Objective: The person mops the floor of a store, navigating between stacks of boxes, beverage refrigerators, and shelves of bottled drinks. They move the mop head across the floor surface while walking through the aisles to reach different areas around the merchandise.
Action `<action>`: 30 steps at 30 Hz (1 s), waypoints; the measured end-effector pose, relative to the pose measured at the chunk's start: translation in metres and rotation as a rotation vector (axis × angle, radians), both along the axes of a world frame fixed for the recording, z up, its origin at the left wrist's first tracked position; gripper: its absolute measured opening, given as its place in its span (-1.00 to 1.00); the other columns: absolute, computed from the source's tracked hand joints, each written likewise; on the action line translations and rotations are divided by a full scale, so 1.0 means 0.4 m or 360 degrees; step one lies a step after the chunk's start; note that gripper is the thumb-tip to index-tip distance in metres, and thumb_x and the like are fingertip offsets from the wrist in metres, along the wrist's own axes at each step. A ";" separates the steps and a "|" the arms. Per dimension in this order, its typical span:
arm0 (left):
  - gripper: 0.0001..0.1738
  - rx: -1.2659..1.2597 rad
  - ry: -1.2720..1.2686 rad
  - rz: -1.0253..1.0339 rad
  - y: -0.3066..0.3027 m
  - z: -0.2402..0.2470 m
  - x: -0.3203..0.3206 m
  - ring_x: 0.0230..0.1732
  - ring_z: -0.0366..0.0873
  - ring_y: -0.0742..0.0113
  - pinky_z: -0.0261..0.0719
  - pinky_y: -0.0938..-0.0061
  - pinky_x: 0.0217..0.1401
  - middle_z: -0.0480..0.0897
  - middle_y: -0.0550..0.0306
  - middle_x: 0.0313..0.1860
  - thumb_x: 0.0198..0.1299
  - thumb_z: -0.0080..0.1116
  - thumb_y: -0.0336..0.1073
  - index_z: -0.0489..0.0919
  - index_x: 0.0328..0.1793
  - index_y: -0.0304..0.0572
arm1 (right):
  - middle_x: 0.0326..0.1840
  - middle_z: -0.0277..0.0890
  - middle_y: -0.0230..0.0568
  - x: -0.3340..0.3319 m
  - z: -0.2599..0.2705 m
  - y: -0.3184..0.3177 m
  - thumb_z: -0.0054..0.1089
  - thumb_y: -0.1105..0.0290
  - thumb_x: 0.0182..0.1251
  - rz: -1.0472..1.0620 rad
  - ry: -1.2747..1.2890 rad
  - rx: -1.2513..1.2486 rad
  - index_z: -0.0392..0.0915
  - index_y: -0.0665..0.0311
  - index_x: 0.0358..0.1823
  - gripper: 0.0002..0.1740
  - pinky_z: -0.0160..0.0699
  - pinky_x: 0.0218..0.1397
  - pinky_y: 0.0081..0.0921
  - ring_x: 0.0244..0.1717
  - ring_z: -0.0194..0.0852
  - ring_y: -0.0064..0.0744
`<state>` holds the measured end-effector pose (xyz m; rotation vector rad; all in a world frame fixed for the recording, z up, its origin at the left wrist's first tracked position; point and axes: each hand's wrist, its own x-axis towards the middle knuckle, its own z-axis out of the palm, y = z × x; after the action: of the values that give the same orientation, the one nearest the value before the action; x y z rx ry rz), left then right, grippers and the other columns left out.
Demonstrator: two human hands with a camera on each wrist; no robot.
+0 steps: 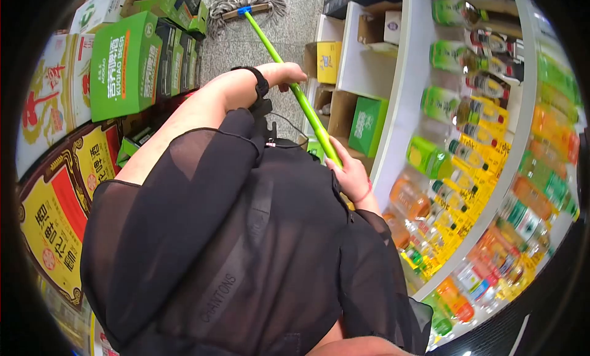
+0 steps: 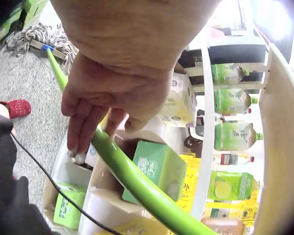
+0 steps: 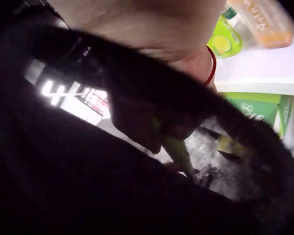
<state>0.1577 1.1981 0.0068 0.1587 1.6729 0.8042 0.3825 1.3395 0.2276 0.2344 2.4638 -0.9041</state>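
Note:
A mop with a bright green handle (image 1: 314, 119) runs up and away between the boxes and the shelves. Its grey string head (image 1: 270, 6) spreads over the speckled floor, joined by a blue clip (image 1: 244, 11). Partway along the handle my left hand (image 1: 287, 74) holds it, and the left wrist view shows the fingers (image 2: 83, 122) beside the green shaft. Closer to my body, my right hand (image 1: 351, 175) grips the handle near its upper end. Dark sleeve cloth (image 3: 63, 181) covers much of the right wrist view, hiding most of that hand.
Green beer cartons (image 1: 123, 67) and yellow cartons (image 1: 58, 211) are stacked on the left. To the right, white shelves (image 1: 393, 79) hold bottled drinks (image 1: 452, 55) and a green box (image 1: 367, 125). A red shoe (image 2: 19, 108) and a black cable (image 2: 54, 183) show low down.

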 end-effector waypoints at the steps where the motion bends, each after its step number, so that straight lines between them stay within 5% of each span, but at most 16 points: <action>1: -0.52 -0.0017 0.0079 0.0093 -0.019 -0.008 -0.054 -0.65 0.56 0.10 0.61 0.28 -0.58 0.57 -0.11 -0.57 0.04 0.01 -0.01 0.56 -0.28 -0.39 | -0.45 0.53 0.07 -0.068 -0.014 -0.015 0.07 0.15 0.16 0.0058 -0.0032 0.0031 0.22 0.02 0.26 -0.40 0.48 -0.29 -0.13 -0.38 0.52 0.07; 8: -0.47 -0.0149 0.0605 0.0298 -0.106 -0.271 -0.387 -0.52 0.57 0.20 0.57 0.35 -0.45 0.61 0.01 -0.42 0.01 0.03 0.10 0.56 -0.08 -0.17 | -0.31 0.52 0.15 -0.446 -0.111 -0.093 0.10 0.13 0.17 0.0152 0.0000 0.0081 0.21 0.02 0.27 -0.38 0.50 -0.19 -0.18 -0.27 0.51 0.10; 10: -0.45 -0.0117 0.0512 0.0232 -0.109 -0.104 -0.428 -0.52 0.56 0.19 0.57 0.37 -0.44 0.60 0.01 -0.43 0.01 0.03 0.12 0.56 -0.08 -0.19 | -0.36 0.52 0.15 -0.490 -0.142 -0.105 0.07 0.09 0.17 0.0181 0.0058 0.0080 0.18 0.04 0.28 -0.37 0.48 -0.22 -0.11 -0.31 0.51 0.11; 13: -0.44 -0.0174 0.0434 0.0138 -0.109 -0.073 -0.463 -0.54 0.55 0.18 0.56 0.38 -0.45 0.58 0.00 -0.46 0.03 0.01 0.14 0.55 -0.10 -0.22 | -0.41 0.52 0.15 -0.514 -0.146 -0.109 0.04 0.06 0.18 0.0238 0.0065 0.0107 0.13 0.07 0.30 -0.34 0.46 -0.24 -0.05 -0.34 0.51 0.13; 20: -0.36 -0.0086 0.0395 0.0062 -0.072 -0.156 -0.392 -0.54 0.56 0.13 0.58 0.30 -0.46 0.57 -0.08 -0.45 0.04 -0.02 0.19 0.53 -0.16 -0.36 | -0.44 0.53 0.11 -0.426 -0.123 -0.071 0.01 0.06 0.21 0.0264 -0.0079 0.0208 0.06 0.04 0.34 -0.32 0.46 -0.28 -0.06 -0.39 0.51 0.12; 23: -0.32 -0.0132 0.0318 -0.0105 -0.029 -0.009 -0.342 -0.49 0.60 0.07 0.61 0.30 -0.43 0.59 -0.14 -0.35 0.03 0.00 0.18 0.53 -0.14 -0.45 | -0.44 0.52 0.11 -0.360 -0.102 -0.048 0.01 0.07 0.20 0.0151 -0.0078 0.0146 0.08 -0.02 0.33 -0.33 0.45 -0.29 -0.06 -0.39 0.50 0.12; 24: -0.29 -0.0184 0.0270 -0.0109 -0.014 -0.137 -0.322 -0.48 0.61 0.06 0.63 0.32 -0.43 0.58 -0.16 -0.29 0.04 0.01 0.18 0.51 -0.09 -0.48 | -0.44 0.52 0.11 -0.334 -0.091 -0.042 0.01 0.07 0.20 0.0142 -0.0067 0.0147 0.08 -0.02 0.33 -0.33 0.45 -0.29 -0.06 -0.39 0.50 0.12; 26: -0.29 -0.0041 0.0216 -0.0147 0.006 -0.007 -0.265 -0.47 0.61 0.08 0.64 0.34 -0.45 0.57 -0.17 -0.23 0.07 -0.01 0.17 0.49 -0.07 -0.49 | -0.43 0.52 0.12 -0.277 -0.063 -0.028 0.01 0.07 0.20 0.0083 -0.0140 0.0121 0.07 -0.02 0.34 -0.33 0.45 -0.28 -0.07 -0.38 0.50 0.13; 30: -0.25 0.0077 0.0083 -0.0251 0.054 0.068 -0.142 -0.41 0.59 0.09 0.64 0.33 -0.46 0.53 -0.22 -0.17 0.06 0.03 0.16 0.45 -0.02 -0.57 | -0.42 0.52 0.12 -0.135 -0.018 0.011 0.02 0.10 0.20 -0.0029 -0.0171 0.0037 0.11 -0.03 0.33 -0.35 0.43 -0.26 -0.09 -0.35 0.49 0.13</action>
<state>0.1010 1.2196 0.0339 0.3440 1.6676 0.7270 0.3286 1.3439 0.2206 0.3060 2.3776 -0.8486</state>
